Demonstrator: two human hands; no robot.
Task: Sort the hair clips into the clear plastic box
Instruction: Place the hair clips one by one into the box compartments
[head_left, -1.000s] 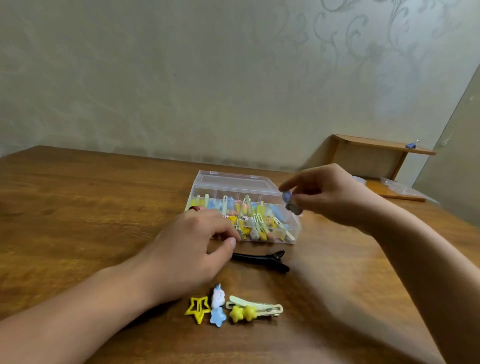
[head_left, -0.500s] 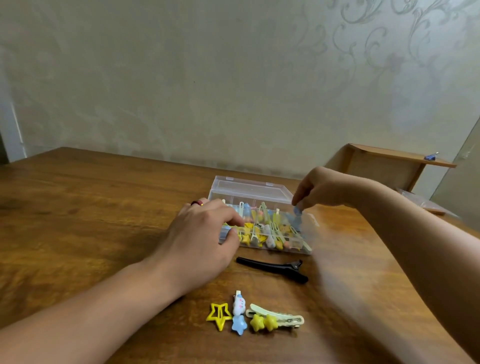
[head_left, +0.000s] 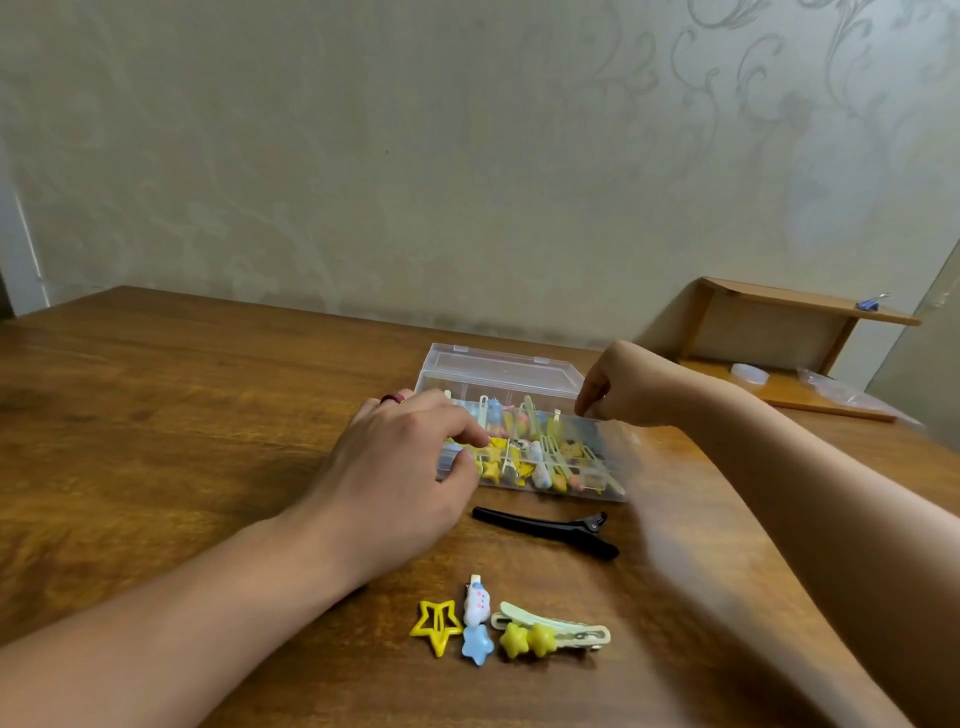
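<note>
The clear plastic box (head_left: 613, 467) stands open on the wooden table (head_left: 156, 415), its lid (head_left: 498, 366) tipped back, with several coloured hair clips inside. My left hand (head_left: 405, 467) grips its left front corner, thumb on the front wall. My right hand (head_left: 631, 384) hovers at the right rear rim with fingertips curled down into the box; the small blue clip it carried is hidden under them. Loose in front lie a black alligator clip (head_left: 545, 530), a yellow star clip (head_left: 436, 626), a white-and-blue clip (head_left: 477, 618) and a pale green clip with two yellow stars (head_left: 550, 631).
A low wooden shelf (head_left: 779, 306) sits at the back right against the wall, with a blue binder clip (head_left: 870, 304) on top and a plastic bag (head_left: 841, 389) beside it. The table's left half is bare wood.
My right hand has carried the small blue clip from above the box's front right down to its right rear corner. My left hand has kept its hold on the box.
</note>
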